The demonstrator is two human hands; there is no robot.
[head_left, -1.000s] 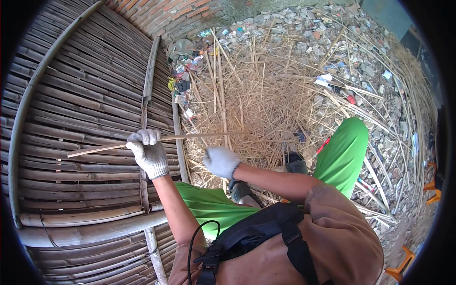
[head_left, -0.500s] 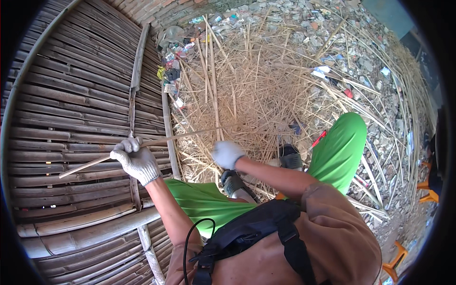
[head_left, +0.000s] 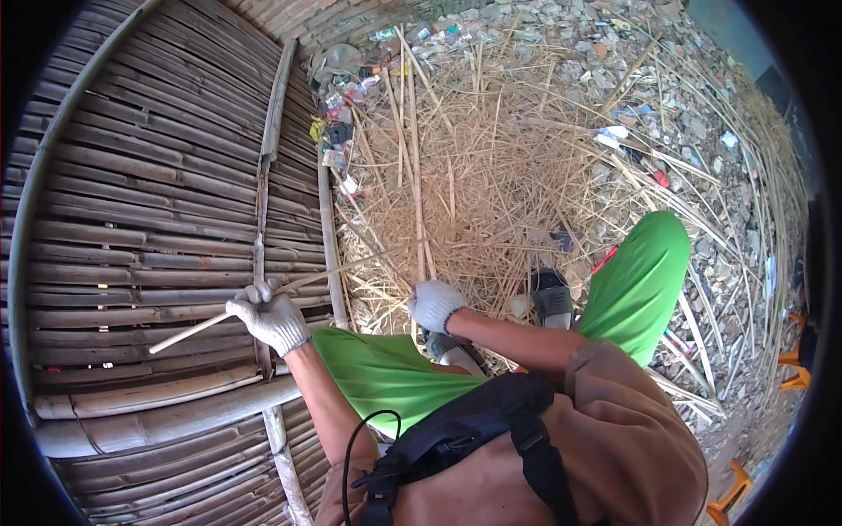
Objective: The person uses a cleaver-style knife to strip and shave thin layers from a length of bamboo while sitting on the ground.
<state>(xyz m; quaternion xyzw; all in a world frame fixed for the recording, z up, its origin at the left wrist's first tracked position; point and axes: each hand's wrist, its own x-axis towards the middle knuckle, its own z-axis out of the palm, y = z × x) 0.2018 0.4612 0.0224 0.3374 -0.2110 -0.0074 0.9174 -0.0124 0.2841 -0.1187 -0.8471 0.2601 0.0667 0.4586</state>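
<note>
My left hand (head_left: 270, 321), in a white knit glove, is closed around a thin bamboo strip (head_left: 191, 332). The strip slants upward to the right, its near end sticking out past my fist over the bamboo slats. My right hand (head_left: 436, 306), gloved as well, is curled into a fist in front of my legs, below the strip's far part. A thin, dark, slanting line meets this fist on its left; what the fingers hold cannot be made out. Pale shavings (head_left: 491, 167) cover the ground beyond my hands.
A wall of bamboo slats (head_left: 158, 210) stands on my left, with a thick bamboo pole (head_left: 158, 425) across it. Long bamboo strips (head_left: 415, 158) lie on the shavings. Rubble and litter (head_left: 693, 123) spread at the far right. Orange stool legs (head_left: 730, 493) show at the right edge.
The bamboo strip tilts up more steeply on its right side. My right fist is slightly lower relative to it. The whole view has shifted a little.
</note>
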